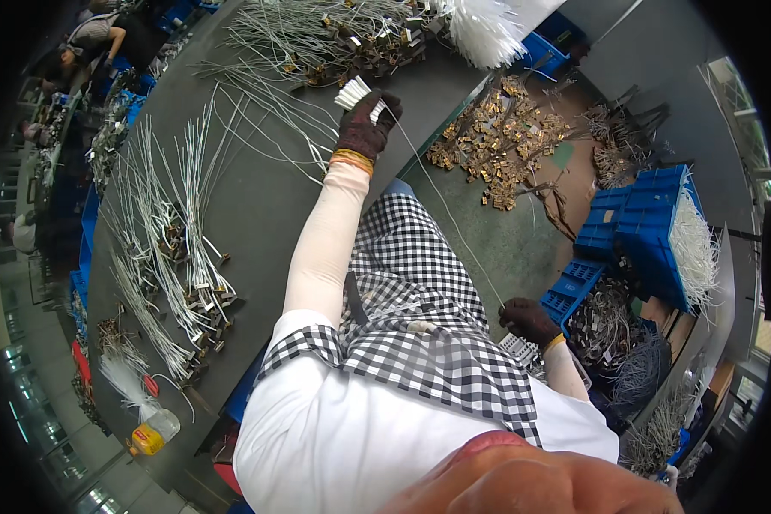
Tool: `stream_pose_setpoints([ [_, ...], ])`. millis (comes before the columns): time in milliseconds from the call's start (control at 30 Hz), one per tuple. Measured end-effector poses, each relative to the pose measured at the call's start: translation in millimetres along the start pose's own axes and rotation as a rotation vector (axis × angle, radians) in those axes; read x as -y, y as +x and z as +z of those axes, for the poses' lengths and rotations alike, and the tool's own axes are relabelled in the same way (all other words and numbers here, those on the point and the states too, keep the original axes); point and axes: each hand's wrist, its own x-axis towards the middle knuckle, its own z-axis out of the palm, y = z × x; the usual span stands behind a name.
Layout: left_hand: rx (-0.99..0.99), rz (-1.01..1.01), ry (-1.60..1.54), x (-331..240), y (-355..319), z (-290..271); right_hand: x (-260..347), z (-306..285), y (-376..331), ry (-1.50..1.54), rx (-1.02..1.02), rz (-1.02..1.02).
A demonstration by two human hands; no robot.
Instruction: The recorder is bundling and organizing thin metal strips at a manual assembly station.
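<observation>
My left hand (367, 126), in a dark knit glove, is stretched out over the grey table's edge and closed around a bundle of short white rod-like pieces (356, 93). A thin pale wire (447, 206) runs from this hand down across the gap beside the table. Its lower end reaches my right hand (528, 321), also gloved, low at my right side next to blue crates. The fingers there look pinched on the wire, though they are partly hidden. Just beyond my left hand lies a heap of pale cables with metal connectors (343, 51).
More connector-ended cable bundles (176, 283) lie on the table (274, 210) at left. Gold-coloured connectors (505, 141) are heaped on the floor at right. Blue crates (630, 227) filled with wires stand nearby. A yellow-labelled bottle (154, 433) sits at lower left; people work at far left.
</observation>
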Motion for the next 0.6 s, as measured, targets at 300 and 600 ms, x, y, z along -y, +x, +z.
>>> stream_pose_setpoints([
  [300, -0.135, -0.458, -1.378, 44.5, 3.4, -35.5, 14.2, 6.5, -10.3, -0.086, -0.025, 0.008],
  [600, -0.102, -0.349, -0.901, 2.4, -17.5, -56.4, 17.8, 22.0, -6.0, -0.072, 0.062, -0.058],
])
